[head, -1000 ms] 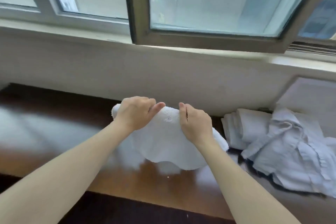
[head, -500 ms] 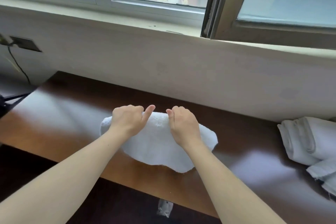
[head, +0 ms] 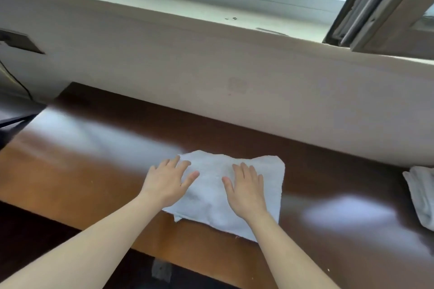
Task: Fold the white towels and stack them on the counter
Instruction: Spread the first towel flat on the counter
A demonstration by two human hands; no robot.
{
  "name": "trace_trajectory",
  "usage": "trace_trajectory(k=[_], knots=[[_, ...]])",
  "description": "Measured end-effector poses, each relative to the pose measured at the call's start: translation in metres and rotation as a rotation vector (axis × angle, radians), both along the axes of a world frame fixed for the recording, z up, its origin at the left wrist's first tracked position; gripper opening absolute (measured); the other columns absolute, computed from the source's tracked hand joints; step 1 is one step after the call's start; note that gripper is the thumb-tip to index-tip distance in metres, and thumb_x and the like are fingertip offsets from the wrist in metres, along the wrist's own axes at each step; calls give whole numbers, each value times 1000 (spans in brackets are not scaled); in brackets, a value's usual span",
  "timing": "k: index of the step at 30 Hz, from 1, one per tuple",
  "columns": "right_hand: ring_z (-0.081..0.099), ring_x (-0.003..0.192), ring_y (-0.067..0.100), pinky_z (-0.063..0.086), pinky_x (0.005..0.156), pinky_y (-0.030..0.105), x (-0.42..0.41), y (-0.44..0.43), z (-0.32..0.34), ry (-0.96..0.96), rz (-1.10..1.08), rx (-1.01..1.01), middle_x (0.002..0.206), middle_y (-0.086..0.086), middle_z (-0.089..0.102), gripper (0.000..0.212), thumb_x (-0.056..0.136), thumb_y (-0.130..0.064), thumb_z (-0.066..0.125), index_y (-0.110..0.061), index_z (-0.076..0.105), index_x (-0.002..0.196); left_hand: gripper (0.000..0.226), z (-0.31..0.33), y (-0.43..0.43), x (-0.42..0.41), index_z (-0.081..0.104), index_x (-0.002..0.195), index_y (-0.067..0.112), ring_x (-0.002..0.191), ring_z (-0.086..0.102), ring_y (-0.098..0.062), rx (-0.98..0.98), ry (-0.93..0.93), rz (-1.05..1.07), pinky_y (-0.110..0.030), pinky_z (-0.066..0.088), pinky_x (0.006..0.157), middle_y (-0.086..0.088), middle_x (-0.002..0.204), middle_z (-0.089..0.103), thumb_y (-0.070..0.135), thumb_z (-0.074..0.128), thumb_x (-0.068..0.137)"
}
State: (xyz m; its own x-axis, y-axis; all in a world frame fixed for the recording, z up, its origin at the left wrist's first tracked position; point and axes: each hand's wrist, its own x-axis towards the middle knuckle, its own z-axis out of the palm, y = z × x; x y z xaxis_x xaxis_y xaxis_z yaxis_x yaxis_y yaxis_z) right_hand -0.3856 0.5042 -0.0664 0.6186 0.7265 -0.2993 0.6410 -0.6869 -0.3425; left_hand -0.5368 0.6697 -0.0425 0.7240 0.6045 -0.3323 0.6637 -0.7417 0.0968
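The white towel [head: 211, 202] lies flat on the counter [head: 94, 171], near the counter's front edge and a little right of its middle; one corner reaches almost to that edge. The left hand [head: 166, 183] and the right hand [head: 246, 192] both rest on it with straight, spread fingers. They grasp nothing and only press the cloth down. The left hand covers the towel's left border, and the right hand lies more inside.

The towel looks thin, soft and light, with uneven edges and some low wrinkles. It will probably bend anywhere and keep no shape by itself. For the next fold it seems best to pinch two corners of one side, so that the edge stays straight when it is carried over. A flat palm should hold the rest, because the cloth may slide.

The counter is dark brown wood, polished, with strong reflections of light, so it is likely slippery under the fabric. At the counter's right end lies a heap of other white towels [head: 420, 195], only partly visible. Along the counter's back edge rises a pale wall [head: 211, 77], with a window sill [head: 187, 7] above it. Over the counter's left end there is a dark socket plate [head: 21, 41] with a cable [head: 14, 77].
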Motion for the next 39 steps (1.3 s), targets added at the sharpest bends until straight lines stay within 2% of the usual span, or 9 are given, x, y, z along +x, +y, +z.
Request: trace_trajectory(k=[5,9,13,17,21,26,30,34,39], knots=[[-2,152,27,7,121,56,-20,-8,-6,62,-236,-43,165,0,1,59,103,-50,26,-26,14,156,76,-19,14,5,21,152,43,153,4,-27,-156,9,-116,-55,29,114,3,167,1,78,6,85],[12,149,27,18,119,51,-46,-20,-16,-40,-253,-45,163,4,14,52,102,-49,35,-31,27,151,77,-40,20,1,24,152,39,153,-9,-27,-52,-124,-364,-54,12,120,0,167,-5,81,15,89],[20,146,24,20,118,46,-79,-22,-23,-42,-128,4,157,4,26,45,100,-50,43,-30,41,141,65,-56,10,-16,56,131,28,150,22,-25,-70,-383,-604,-43,34,115,-2,161,31,74,34,91],[20,145,23,19,117,48,-97,-17,-30,-13,-29,2,154,1,28,48,96,-54,50,-29,42,137,48,-59,6,-34,66,101,24,122,56,-22,-28,-465,-716,-30,55,75,0,130,60,68,50,88],[52,114,23,36,94,38,-93,-13,-32,-82,-31,62,123,-3,56,22,98,-29,53,-27,57,119,42,-51,0,-41,66,98,27,91,62,-13,-18,-401,-663,-17,32,58,8,103,61,62,70,76],[52,99,17,34,84,32,-76,-9,-18,-23,-74,92,105,-8,61,21,103,-26,44,-24,63,107,58,-51,-16,-38,63,105,24,97,59,-17,-83,-308,-610,-23,42,60,5,110,59,61,80,64],[52,95,17,43,86,32,-66,-10,-3,88,-120,188,100,-4,60,22,103,-21,41,-17,62,102,48,-45,-31,-29,61,97,22,75,57,-19,-9,-373,-523,-24,31,54,3,92,56,35,90,61],[54,93,16,48,83,33,-54,-14,18,175,-167,227,106,-3,56,24,105,-20,36,-15,59,107,21,-41,-37,-24,64,90,17,61,56,-19,0,-536,-365,-25,30,39,3,78,55,13,81,78],[54,102,13,48,86,32,-47,-29,45,219,-132,268,122,-11,46,32,103,-43,36,-28,47,129,23,-7,-29,-14,64,106,28,80,60,-9,-111,-574,-215,-26,46,62,15,91,66,43,47,101]])
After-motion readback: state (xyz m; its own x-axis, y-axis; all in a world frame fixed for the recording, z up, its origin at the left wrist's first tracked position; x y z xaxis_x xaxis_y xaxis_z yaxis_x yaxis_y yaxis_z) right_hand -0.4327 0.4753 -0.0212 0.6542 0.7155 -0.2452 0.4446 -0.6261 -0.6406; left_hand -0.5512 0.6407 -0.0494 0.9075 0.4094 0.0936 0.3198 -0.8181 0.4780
